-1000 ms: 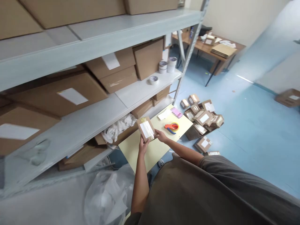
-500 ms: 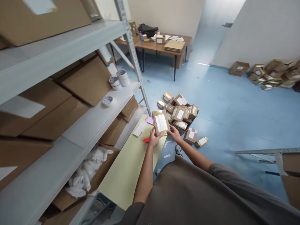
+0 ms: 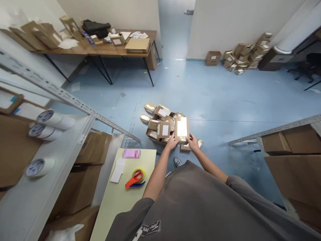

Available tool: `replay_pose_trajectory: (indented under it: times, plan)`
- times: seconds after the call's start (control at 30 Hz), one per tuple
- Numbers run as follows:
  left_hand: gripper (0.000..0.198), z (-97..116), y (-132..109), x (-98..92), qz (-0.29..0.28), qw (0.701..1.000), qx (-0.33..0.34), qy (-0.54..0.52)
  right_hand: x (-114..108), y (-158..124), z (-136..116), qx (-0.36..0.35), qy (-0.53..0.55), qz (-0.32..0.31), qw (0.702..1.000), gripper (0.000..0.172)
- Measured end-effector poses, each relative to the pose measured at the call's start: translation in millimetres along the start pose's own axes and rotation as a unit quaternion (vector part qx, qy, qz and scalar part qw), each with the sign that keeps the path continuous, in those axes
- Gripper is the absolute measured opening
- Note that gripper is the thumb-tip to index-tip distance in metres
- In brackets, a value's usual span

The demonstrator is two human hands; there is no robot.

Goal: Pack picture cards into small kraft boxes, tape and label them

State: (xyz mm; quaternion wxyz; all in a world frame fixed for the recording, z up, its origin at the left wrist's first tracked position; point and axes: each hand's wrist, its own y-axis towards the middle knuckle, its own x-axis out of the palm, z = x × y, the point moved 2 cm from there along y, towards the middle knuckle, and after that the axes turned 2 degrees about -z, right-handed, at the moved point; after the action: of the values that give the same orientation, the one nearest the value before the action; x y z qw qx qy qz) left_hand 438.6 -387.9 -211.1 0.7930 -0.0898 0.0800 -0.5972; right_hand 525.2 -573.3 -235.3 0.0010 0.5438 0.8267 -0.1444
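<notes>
A small brown cardboard box (image 3: 182, 128) with a white label and clear tape is held between both my hands. My left hand (image 3: 172, 142) grips its lower left corner, and my right hand (image 3: 192, 142) its lower right corner. Behind and below the held box, an open carton (image 3: 157, 140) on the floor is heaped with several small taped boxes. Two small boxes lie just beyond it on the far left side. Another box (image 3: 185, 147) on the floor is partly hidden under my hands.
To the left a pale table (image 3: 107, 207) bears an orange tape dispenser (image 3: 134, 179) and white paper slips (image 3: 117, 170). Metal shelving (image 3: 57, 167) with tape rolls and cartons stands beyond it. A wooden desk (image 3: 100, 50) is at the back; boxes (image 3: 243, 57) are piled by the far wall.
My view has swung to the right, away from the shelving. The held box has moved from beside the pale table to over the carton's right side, still in both hands.
</notes>
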Motion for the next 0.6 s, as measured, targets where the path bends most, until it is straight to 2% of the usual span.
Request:
replay_pose_trajectory:
  times: [0.13,0.27,0.43,0.6]
  plan:
    - [0.102,3,42,28.9,-0.051,0.999,-0.012,0.007,-33,21,5,0.017,-0.003,0.044,0.999,0.072]
    - [0.109,-5,64,33.0,-0.032,0.999,-0.028,0.004,-36,39,8,-0.003,-0.004,0.048,0.999,0.074]
    - [0.109,-1,80,13.4,0.01,0.999,-0.031,-0.01,-20,80,-5,-0.027,-0.03,0.005,0.999,0.075]
    - [0.106,24,112,-25.9,0.072,0.997,0.003,-0.025,22,157,-57,-0.074,-0.052,-0.059,0.994,0.071]
